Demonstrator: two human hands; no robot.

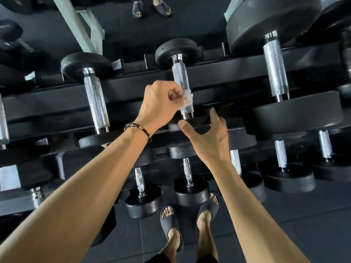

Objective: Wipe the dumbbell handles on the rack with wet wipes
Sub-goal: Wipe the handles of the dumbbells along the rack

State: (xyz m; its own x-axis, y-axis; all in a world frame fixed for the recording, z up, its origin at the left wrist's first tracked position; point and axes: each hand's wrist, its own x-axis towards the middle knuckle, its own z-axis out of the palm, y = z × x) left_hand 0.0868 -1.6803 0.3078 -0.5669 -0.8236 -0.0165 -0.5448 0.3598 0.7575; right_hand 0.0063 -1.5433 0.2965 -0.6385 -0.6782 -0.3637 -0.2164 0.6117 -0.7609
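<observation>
Dim, glints on chrome, wide-angle bending at edges

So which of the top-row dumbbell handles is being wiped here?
The middle handle: the left hand presses a wet wipe against it. The handles either side are untouched.

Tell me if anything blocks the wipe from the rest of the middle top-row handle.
Nothing visible does. The left hand pinches the wet wipe against the lower part of the middle handle, whose knurled length above is bare. The right hand is open, below the handle near the near weight head, off the wiping path.
</observation>
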